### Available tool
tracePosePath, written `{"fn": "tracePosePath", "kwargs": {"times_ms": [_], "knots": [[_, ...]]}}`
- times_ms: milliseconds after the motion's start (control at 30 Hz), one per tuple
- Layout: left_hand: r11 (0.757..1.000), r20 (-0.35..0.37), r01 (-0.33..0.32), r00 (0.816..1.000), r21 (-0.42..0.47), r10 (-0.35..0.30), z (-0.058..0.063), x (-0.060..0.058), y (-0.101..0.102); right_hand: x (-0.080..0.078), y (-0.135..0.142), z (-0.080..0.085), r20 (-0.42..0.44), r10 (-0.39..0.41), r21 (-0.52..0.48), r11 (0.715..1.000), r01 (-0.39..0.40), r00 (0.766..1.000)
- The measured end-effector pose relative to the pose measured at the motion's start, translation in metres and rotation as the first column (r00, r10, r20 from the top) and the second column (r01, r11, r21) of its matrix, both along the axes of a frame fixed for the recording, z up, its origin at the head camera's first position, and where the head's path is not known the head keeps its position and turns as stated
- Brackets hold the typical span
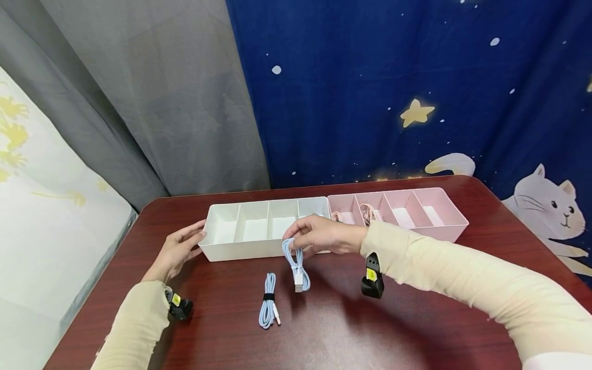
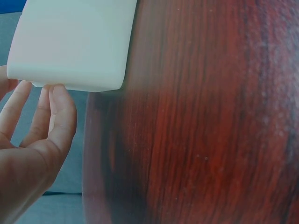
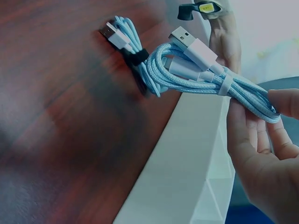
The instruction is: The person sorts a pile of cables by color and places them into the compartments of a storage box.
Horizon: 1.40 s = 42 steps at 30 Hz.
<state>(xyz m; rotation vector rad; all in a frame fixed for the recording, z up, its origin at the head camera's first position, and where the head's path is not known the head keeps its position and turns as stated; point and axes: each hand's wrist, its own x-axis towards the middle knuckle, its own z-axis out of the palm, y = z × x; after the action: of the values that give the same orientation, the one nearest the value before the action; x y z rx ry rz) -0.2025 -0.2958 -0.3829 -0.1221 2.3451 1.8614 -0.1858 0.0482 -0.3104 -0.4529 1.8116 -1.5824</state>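
Observation:
My right hand [image 1: 326, 234] pinches one end of a coiled light blue USB cable [image 3: 243, 95] between thumb and fingers. This coil hangs in front of the white divided organizer box [image 1: 250, 251], its USB plug [image 3: 183, 38] at the free end and a pale tie round its strands. My left hand [image 1: 177, 249] touches the left end of the white box, fingers mostly extended against the end wall. A second light blue cable [image 1: 266, 314], bundled with a black strap, lies on the table left of the held one.
A pink divided box [image 1: 439, 234] adjoins the white box on the right, with pinkish cables [image 1: 368, 213] in its two left compartments. Both stand toward the back of the dark red wooden table [image 1: 333, 334]. Behind hang grey [image 1: 185, 103] and blue patterned curtains [image 1: 351, 103].

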Motion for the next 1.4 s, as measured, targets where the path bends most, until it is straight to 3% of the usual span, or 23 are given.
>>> {"fn": "tracePosePath", "kwargs": {"times_ms": [367,767,1400], "knots": [[1.0,0.0,0.005,1.0,-0.001,-0.005,0.0,0.0,0.0,-0.016,-0.002,0.009,-0.082,-0.023,0.089,0.996,0.03,0.996],[1.0,0.007,-0.005,1.0,-0.002,0.005,0.001,0.002,0.001,-0.026,-0.003,0.016,-0.112,-0.023,0.099,0.995,0.034,0.993],[1.0,0.004,-0.002,1.0,0.002,0.002,0.002,0.002,0.002,-0.054,-0.003,0.031,-0.142,-0.086,0.114,0.988,0.102,0.986]]}}
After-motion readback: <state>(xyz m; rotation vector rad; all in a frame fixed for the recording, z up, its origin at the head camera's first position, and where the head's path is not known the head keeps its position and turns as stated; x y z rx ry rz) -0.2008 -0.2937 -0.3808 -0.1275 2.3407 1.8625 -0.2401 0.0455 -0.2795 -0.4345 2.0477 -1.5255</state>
